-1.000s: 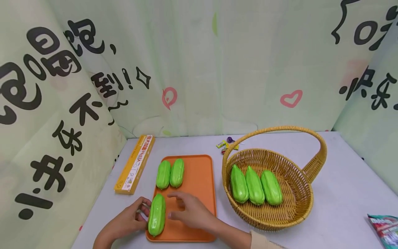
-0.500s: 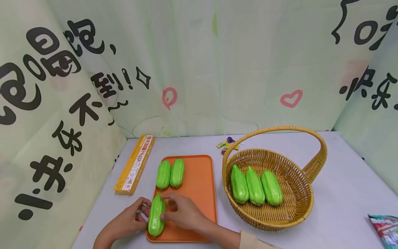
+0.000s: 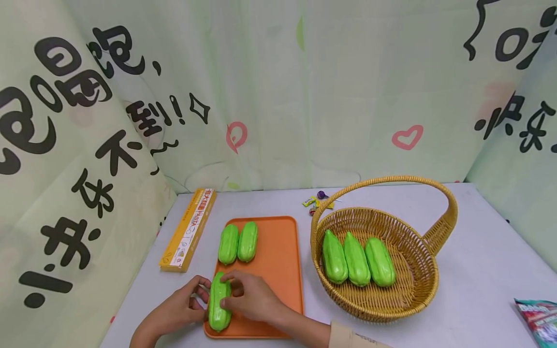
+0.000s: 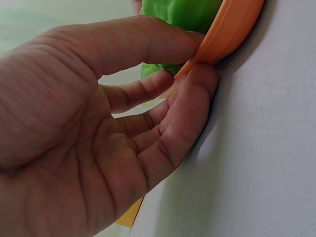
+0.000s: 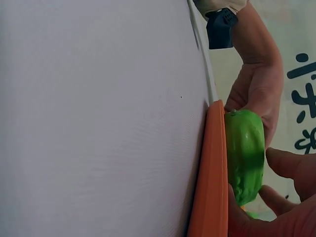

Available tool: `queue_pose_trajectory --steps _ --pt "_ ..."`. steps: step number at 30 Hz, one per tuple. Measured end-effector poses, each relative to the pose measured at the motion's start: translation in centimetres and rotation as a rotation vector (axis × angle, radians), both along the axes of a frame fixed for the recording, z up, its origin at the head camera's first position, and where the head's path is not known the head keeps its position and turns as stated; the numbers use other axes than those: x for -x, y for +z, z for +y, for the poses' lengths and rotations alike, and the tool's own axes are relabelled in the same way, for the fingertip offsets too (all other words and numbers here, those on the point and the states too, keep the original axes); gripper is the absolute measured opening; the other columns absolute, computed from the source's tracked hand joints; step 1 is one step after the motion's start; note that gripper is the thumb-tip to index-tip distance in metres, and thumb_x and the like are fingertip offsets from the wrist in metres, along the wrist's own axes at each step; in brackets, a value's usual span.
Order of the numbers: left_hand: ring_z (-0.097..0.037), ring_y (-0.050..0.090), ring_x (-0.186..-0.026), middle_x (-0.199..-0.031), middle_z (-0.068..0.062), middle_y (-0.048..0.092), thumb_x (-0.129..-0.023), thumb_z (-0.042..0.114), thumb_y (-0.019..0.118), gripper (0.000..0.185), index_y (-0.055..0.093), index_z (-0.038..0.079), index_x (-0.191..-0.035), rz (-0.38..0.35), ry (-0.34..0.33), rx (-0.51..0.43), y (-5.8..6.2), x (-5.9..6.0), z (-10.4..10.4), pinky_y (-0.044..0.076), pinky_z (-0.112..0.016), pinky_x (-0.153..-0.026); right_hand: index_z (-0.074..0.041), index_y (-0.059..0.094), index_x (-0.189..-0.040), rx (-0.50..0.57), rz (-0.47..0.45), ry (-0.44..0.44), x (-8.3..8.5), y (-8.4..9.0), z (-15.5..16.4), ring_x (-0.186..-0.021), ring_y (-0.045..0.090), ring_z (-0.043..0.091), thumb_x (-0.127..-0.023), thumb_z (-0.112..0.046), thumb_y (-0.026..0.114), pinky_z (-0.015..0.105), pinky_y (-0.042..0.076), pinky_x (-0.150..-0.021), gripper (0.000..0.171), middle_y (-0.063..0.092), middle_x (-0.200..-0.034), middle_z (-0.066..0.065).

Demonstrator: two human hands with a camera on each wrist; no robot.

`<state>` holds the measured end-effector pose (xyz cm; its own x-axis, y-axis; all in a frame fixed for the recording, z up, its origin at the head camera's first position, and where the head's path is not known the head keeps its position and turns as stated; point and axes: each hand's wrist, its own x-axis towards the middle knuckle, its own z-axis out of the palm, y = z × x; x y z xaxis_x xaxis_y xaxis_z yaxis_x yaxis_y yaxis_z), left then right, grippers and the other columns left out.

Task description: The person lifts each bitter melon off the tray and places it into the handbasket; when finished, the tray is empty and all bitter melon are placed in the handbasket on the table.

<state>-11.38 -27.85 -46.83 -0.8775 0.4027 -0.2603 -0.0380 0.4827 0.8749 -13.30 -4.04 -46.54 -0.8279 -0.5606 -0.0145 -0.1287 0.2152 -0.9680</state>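
An orange tray (image 3: 278, 251) lies on the white table. Two green gourds (image 3: 238, 242) sit side by side at its back. A third green gourd (image 3: 219, 302) lies at the tray's front left. My right hand (image 3: 232, 292) grips this gourd from the right, fingers curled over it; the right wrist view shows those fingers (image 5: 291, 168) beside the gourd (image 5: 244, 158) above the tray rim (image 5: 210, 173). My left hand (image 3: 199, 290) pinches the tray's left rim (image 4: 232, 29), thumb (image 4: 148, 42) on top and touching the gourd (image 4: 182, 12).
To the right of the tray stands a wicker basket (image 3: 417, 290) with a tall handle, holding three more green gourds (image 3: 357, 266). A long yellow box (image 3: 189, 229) lies left of the tray. Wrapped sweets (image 3: 317, 200) sit behind; a snack bag (image 3: 539, 319) is at the front right.
My right hand moved left from the bare tray and closed its fingers on the front gourd. My left hand stayed at the tray's rim.
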Motion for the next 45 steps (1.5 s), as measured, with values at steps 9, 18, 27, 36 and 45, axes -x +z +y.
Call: queue_pose_trajectory --steps 9,18,27,36,45 --pt "-0.023 0.059 -0.075 -0.098 -0.009 0.057 -0.081 0.001 0.071 0.053 0.044 -0.001 -0.126 0.001 -0.002 -0.005 0.1 0.0 0.0 0.049 -0.028 -0.065 -0.015 0.064 -0.123 0.009 0.004 0.004 -0.1 0.1 -0.4 -0.085 0.062 0.005 -0.083 -0.013 0.080 0.024 0.051 -0.065 0.043 0.067 -0.100 -0.005" --pt "-0.023 0.059 -0.075 -0.098 -0.009 0.057 -0.081 0.001 0.071 0.054 0.043 -0.001 -0.127 -0.012 0.002 -0.004 0.1 0.0 0.0 0.048 -0.028 -0.066 -0.013 0.066 -0.123 0.011 -0.014 -0.002 0.1 0.0 -0.4 -0.083 0.063 0.005 -0.081 -0.011 0.081 0.025 0.052 -0.062 0.045 0.067 -0.101 -0.005" --pt "-0.023 0.060 -0.075 -0.098 -0.009 0.057 -0.080 0.002 0.071 0.054 0.043 -0.001 -0.126 -0.004 0.000 0.007 0.0 0.0 0.0 0.049 -0.028 -0.066 -0.015 0.067 -0.123 0.038 -0.040 -0.018 0.0 -0.1 -0.4 -0.084 0.064 0.006 -0.080 -0.011 0.082 0.025 0.053 -0.063 0.046 0.068 -0.102 -0.004" --pt "-0.024 0.060 -0.076 -0.098 -0.009 0.056 -0.078 0.002 0.072 0.054 0.044 -0.001 -0.124 -0.009 0.005 0.033 0.0 0.1 0.1 0.049 -0.028 -0.065 -0.022 0.067 -0.123 0.061 -0.086 -0.024 -0.4 0.5 0.5 -0.093 0.065 0.012 -0.081 -0.015 0.082 0.027 0.054 -0.069 0.045 0.065 -0.108 -0.004" --pt "-0.024 0.060 -0.077 -0.097 -0.008 0.055 -0.078 0.008 0.077 0.054 0.047 0.001 -0.122 0.026 0.009 0.047 0.0 0.0 0.1 0.050 -0.029 -0.065 -0.028 0.065 -0.126 0.125 -0.130 0.018 -1.3 3.2 3.8 -0.103 0.064 0.014 -0.084 -0.022 0.079 0.030 0.053 -0.078 0.045 0.062 -0.123 -0.007"
